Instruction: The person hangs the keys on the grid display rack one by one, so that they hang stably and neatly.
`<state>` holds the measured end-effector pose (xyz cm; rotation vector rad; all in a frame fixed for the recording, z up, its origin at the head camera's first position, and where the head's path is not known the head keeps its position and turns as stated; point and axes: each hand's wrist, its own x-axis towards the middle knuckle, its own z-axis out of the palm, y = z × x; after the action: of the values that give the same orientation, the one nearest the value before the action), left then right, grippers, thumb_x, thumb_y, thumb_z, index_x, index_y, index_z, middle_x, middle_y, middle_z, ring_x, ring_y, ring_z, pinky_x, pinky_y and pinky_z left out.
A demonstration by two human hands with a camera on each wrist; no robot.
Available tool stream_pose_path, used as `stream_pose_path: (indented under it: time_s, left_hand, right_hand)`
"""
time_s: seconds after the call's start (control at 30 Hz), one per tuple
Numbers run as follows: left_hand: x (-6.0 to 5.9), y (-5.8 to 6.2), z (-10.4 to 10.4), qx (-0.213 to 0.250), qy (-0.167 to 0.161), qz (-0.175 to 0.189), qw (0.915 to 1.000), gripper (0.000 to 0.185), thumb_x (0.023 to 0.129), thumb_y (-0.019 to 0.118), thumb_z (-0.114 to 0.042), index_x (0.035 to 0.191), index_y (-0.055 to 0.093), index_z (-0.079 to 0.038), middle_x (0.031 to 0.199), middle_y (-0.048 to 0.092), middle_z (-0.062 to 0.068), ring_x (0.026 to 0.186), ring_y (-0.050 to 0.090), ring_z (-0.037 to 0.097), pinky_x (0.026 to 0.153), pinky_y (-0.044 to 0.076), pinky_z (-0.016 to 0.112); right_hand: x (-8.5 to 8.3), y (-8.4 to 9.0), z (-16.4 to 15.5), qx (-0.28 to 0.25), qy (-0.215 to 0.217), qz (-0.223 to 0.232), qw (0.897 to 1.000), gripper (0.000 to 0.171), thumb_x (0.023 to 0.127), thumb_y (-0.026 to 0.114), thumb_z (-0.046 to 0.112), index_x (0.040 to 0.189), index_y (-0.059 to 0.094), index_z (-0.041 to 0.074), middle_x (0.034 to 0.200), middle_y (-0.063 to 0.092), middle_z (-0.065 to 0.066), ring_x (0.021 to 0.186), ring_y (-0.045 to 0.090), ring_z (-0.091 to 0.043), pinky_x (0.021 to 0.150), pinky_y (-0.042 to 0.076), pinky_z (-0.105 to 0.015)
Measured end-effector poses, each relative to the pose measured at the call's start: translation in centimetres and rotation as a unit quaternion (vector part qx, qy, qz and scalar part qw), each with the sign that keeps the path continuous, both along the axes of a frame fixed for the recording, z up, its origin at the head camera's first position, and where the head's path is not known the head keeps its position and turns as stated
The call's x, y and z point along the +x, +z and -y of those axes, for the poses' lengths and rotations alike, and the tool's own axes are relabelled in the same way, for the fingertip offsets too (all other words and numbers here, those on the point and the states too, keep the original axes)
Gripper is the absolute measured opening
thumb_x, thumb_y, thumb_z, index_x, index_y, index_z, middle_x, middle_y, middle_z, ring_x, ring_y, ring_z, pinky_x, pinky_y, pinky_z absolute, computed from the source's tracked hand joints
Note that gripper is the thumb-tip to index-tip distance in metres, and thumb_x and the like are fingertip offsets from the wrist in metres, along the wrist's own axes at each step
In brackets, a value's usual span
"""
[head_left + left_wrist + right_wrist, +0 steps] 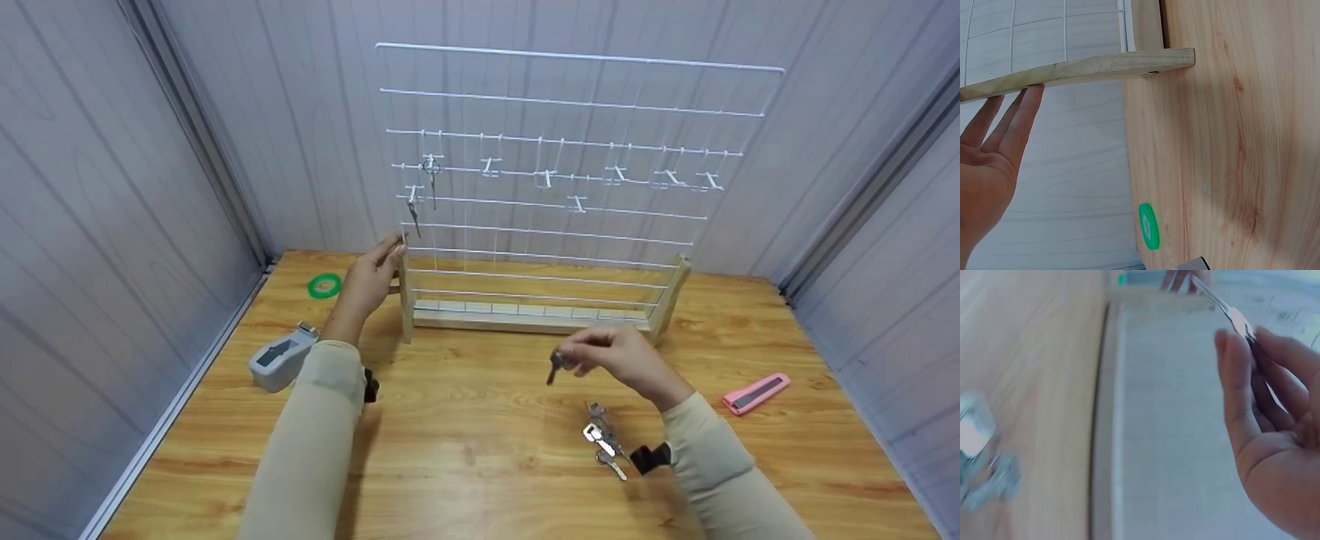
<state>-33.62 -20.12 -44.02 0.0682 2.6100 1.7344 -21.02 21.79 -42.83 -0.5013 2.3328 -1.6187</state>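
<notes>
My right hand [619, 360] pinches a key [555, 367] between thumb and fingers, above the table in front of the rack; the right wrist view shows its blade pointing away from the fingertips. Below it lies a small heap of several keys [600, 441]. With fairly straight fingers, my left hand [994, 152] touches the outer side of the rack's left wooden upright [1100, 66]. The white wire rack [555, 259] stands upright and carries several hooks [547, 178]. One key [433, 187] hangs from an upper left hook, another key [415, 217] from a lower left hook.
A green tape roll [325, 286] lies left of the rack. The grey-white tool [281, 360] sits beside my left forearm, partly hidden by it. A pink cutter [756, 394] lies at the right. Panelled walls [97, 187] enclose the wooden table [450, 450].
</notes>
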Motion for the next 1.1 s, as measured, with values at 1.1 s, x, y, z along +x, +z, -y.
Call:
stream_pose_path:
  time_s: [1.1]
  left_hand:
    - [0.4, -0.1, -0.2, 0.005, 0.010, -0.004, 0.9999, 0.056, 0.111, 0.048, -0.053, 0.165, 0.041, -0.040, 0.170, 0.045, 0.012, 0.142, 0.061, 0.041, 0.107, 0.065, 0.049]
  right_hand:
    - [-6.3, 15.5, 14.3, -0.131, -0.153, -0.172, 0.964, 0.022, 0.106, 0.070, 0.018, 0.114, 0.076, -0.002, 0.099, 0.078, -0.012, 0.080, 0.077, -0.016, 0.074, 0.070, -0.027]
